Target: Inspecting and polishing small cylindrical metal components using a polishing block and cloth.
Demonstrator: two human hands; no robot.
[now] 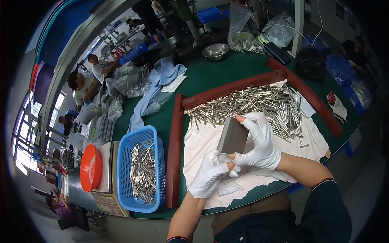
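Note:
A flat, dark grey rectangular block [234,136] is held tilted over a white cloth [202,152]. My right hand [262,145], in a white glove with bare fingertips, grips its right side and upper corner. At the block's lower end my left hand [208,175], gloved the same way, is closed, its thumb close to my right thumb. Whether a small piece sits between the thumbs is hidden. Beyond the block, a broad heap of thin shiny metal pins [251,101] lies on the cloth, with a few loose ones toward the right.
Dark red bars [175,152] frame the cloth on the green table [198,77]. To the left are a blue basket [162,174] of metal pins, a scale [107,198] and an orange bowl [91,168]. A metal bowl [215,51] and bagged parts stand farther back. Other people sit far left.

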